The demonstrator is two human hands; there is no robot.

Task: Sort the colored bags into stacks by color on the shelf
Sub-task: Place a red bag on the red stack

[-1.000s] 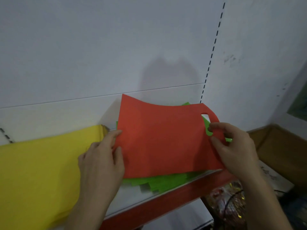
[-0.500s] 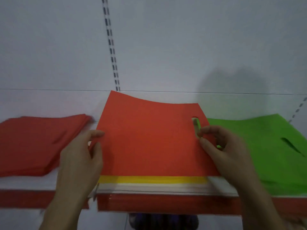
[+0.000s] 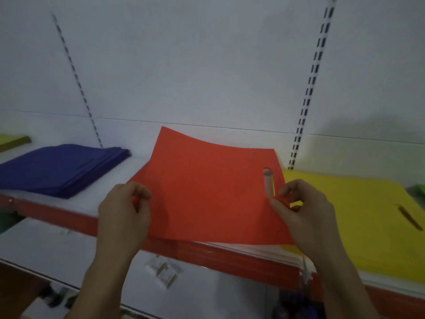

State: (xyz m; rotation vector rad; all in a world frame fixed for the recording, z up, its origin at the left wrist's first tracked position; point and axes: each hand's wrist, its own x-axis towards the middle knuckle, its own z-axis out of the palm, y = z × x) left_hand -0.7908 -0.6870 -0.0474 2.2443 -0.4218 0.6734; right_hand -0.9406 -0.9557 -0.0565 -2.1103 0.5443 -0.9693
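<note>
I hold a flat red bag above the white shelf, in the middle of the view. My left hand pinches its left edge. My right hand grips its right side by the cut-out handle, with one finger showing through the slot. A stack of blue bags lies on the shelf to the left. A yellow bag stack lies to the right, partly under the red bag's corner. A sliver of a green bag shows at the far right edge.
The shelf has a red front lip and a white slotted back panel. A yellow-green pile shows at the far left. A lower white shelf sits beneath, with small price-tag clips.
My view has swung left along the shelf with the red bag still in both hands. The green stack has slid almost out of view, and blue and yellow stacks now flank the bag.
</note>
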